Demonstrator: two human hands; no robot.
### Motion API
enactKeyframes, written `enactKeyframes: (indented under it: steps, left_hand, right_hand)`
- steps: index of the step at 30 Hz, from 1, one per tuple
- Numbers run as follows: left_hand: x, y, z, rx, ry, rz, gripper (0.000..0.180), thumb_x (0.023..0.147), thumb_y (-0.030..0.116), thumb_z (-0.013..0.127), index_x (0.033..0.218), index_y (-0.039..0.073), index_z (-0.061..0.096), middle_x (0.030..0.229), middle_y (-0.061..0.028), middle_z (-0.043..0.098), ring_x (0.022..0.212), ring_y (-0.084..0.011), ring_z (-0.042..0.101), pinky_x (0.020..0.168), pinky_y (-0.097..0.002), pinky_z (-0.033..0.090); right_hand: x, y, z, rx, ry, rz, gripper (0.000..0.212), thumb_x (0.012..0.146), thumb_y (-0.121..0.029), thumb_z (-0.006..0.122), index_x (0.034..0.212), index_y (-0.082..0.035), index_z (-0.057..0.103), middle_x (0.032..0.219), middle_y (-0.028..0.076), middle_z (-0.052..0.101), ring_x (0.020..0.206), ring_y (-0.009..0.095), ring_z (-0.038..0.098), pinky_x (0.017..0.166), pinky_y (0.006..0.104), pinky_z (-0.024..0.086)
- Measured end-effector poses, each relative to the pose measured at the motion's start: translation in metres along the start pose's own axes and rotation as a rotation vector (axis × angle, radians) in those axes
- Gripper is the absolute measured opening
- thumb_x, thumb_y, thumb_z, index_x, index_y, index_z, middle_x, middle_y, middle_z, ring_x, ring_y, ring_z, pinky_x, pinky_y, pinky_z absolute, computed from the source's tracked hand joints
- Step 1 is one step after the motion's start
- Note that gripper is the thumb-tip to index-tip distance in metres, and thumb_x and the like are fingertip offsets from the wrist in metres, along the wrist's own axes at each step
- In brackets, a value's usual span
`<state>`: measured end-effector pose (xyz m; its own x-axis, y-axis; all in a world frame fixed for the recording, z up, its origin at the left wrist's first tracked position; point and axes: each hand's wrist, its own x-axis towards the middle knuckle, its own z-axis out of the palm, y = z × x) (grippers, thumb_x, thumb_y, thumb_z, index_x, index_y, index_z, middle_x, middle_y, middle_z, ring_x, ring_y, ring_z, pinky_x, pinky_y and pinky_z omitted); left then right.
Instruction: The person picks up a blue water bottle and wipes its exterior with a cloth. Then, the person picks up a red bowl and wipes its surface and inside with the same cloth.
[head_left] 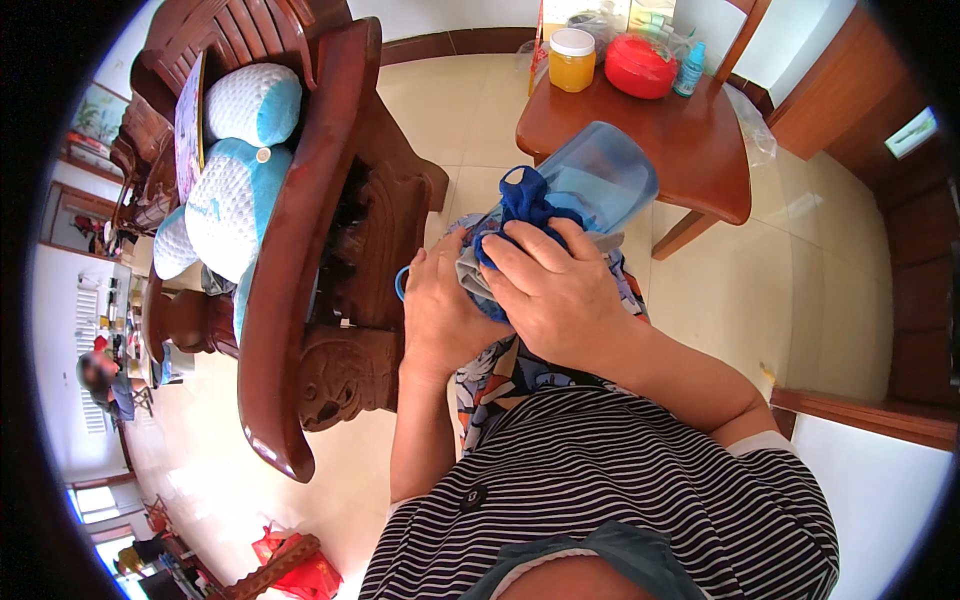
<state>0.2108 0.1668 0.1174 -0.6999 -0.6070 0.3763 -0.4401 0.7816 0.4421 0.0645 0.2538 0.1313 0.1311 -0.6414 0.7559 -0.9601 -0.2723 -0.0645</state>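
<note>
Over my lap my right hand (560, 290) presses bent fingers onto a bunched dark blue cloth (530, 200) with a loop at its top. Grey fabric (472, 272) shows between my hands. My left hand (445, 310) closes around the left side of the same bundle, its fingertips partly hidden. A translucent blue plastic container (622, 170) lies tilted beyond my right hand, its wide end away from me; the cloth covers its near end. A thin blue loop (401, 284) sticks out beside my left hand.
A wooden chair (690, 180) ahead bears a yellow jar (572, 62), a red round container (640, 68) and a blue bottle (690, 70). To my left stands a carved wooden sofa (330, 220) with white-and-blue cushions (235, 200). A red bag (305, 570) lies on the floor.
</note>
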Motion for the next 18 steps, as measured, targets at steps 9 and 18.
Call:
enactKeyframes:
  steps: [9, 18]
  left_hand:
    - [-0.007, 0.014, 0.020, 0.118, 0.037, -0.069, 0.090, 0.052, 0.036, 0.091, 0.123, -0.005, 0.053, 0.119, -0.0257, 0.060, 0.110, -0.0433, 0.058, 0.105, -0.0593, 0.038]
    - [0.018, -0.009, -0.017, -0.306, -0.133, -0.134, 0.067, 0.053, 0.020, 0.087, 0.111, -0.001, 0.060, 0.099, -0.0197, 0.067, 0.095, -0.0386, 0.063, 0.084, -0.0439, 0.051]
  right_hand:
    - [0.053, 0.007, 0.032, -0.185, -0.294, 0.127, 0.013, 0.073, -0.021, 0.065, 0.074, -0.012, 0.074, 0.082, 0.000, 0.059, 0.089, 0.020, 0.053, 0.076, 0.0379, 0.037]
    - [0.012, -0.006, 0.013, -0.108, 0.043, 0.025, 0.018, 0.076, -0.020, 0.063, 0.083, -0.006, 0.071, 0.100, 0.006, 0.064, 0.104, 0.025, 0.055, 0.083, 0.0445, 0.042]
